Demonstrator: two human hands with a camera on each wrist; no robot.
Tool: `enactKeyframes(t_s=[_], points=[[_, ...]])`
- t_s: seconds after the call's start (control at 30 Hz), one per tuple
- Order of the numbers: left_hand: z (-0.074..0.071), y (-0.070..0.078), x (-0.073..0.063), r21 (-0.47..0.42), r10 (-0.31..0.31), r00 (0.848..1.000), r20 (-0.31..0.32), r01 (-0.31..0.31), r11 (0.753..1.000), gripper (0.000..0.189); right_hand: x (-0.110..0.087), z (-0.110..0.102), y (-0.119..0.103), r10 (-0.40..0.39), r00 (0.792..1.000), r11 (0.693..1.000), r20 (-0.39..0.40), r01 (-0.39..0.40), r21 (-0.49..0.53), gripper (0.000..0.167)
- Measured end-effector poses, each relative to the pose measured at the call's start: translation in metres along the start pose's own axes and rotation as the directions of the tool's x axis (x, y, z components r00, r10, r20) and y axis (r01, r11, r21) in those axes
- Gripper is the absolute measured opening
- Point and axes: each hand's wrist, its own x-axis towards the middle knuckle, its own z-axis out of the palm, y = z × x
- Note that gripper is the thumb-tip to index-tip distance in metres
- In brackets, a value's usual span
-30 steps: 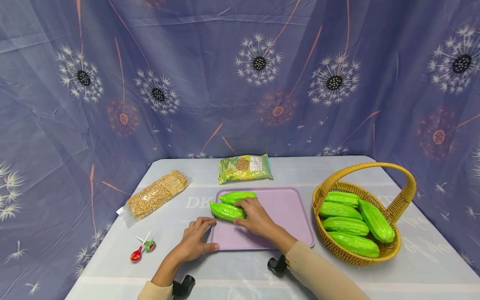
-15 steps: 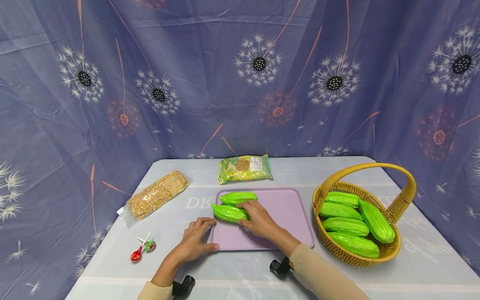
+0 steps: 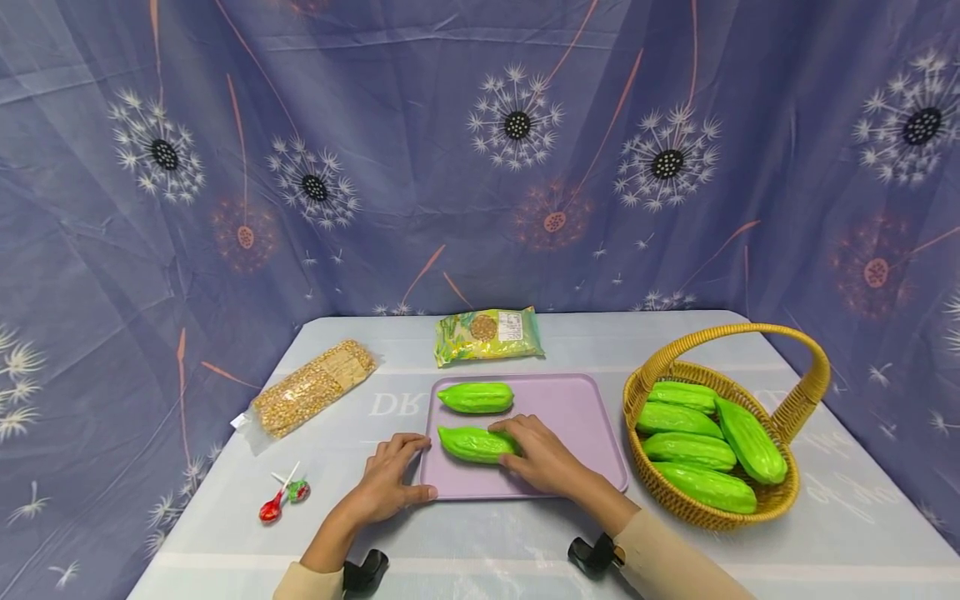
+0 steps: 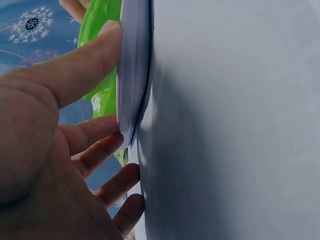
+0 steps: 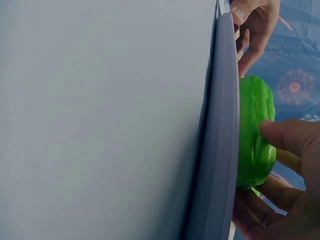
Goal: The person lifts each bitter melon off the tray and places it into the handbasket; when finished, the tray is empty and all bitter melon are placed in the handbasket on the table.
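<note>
The fingers [image 3: 512,427] of the right hand [image 3: 547,458] hold the right end of the near gourd [image 3: 471,445], spread only as far as its girth; I read that as a light grip. From the head view I have the gourd reaching leftward out of that hand, its long axis running side to side, its pointed tip at the left. It lies on the purple tray [image 3: 573,408], roughly parallel to the far gourd [image 3: 480,397], with bare tray between them. The left hand [image 3: 390,483], holding no gourd, rests at the tray's near left corner, close to the tip; the right is nearer, being on the gourd itself. The basket [image 3: 678,510] with more gourds [image 3: 753,442] stands on the worktop [image 3: 480,542], right of the tray.

Half a second ago I had the two gourds side by side; now the near one sits closer to the person, the right hand has come back with it, and the left has kept its corner.

On the left wrist view I get the thumb against the tray's rim and the fingers loosely extended, some touching the edge.

On the right wrist view I see the thumb on the gourd's side and fingers around its end; their far contact is hidden from me.
</note>
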Motion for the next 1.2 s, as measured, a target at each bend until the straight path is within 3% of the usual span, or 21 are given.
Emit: enactKeyframes(t_s=[0.43, 0.73, 1.0, 1.2], points=[[-0.001, -0.001, 0.000, 0.007, 0.002, 1.000, -0.002, -0.002, 1.000, 0.068, -0.030, -0.015, 0.015, -0.016, 1.000, 1.000, -0.011, 0.016, -0.002, 0.039], [0.001, -0.003, 0.001, -0.001, 0.003, 1.000, 0.006, -0.003, 1.000, 0.069, -0.028, -0.012, 0.018, -0.011, 0.999, 0.997, 0.042, 0.014, -0.071, 0.055], [0.000, -0.002, 0.000, -0.001, 0.001, 1.000, 0.004, -0.001, 1.000, 0.070, -0.026, -0.011, 0.016, -0.030, 1.000, 0.993, -0.003, 0.030, -0.111, 0.069], [0.000, -0.002, 0.000, -0.006, -0.003, 1.000, 0.003, 0.003, 1.000, 0.070, -0.024, -0.009, 0.016, -0.085, 0.995, 0.988, -0.047, 0.078, -0.135, 0.061]])
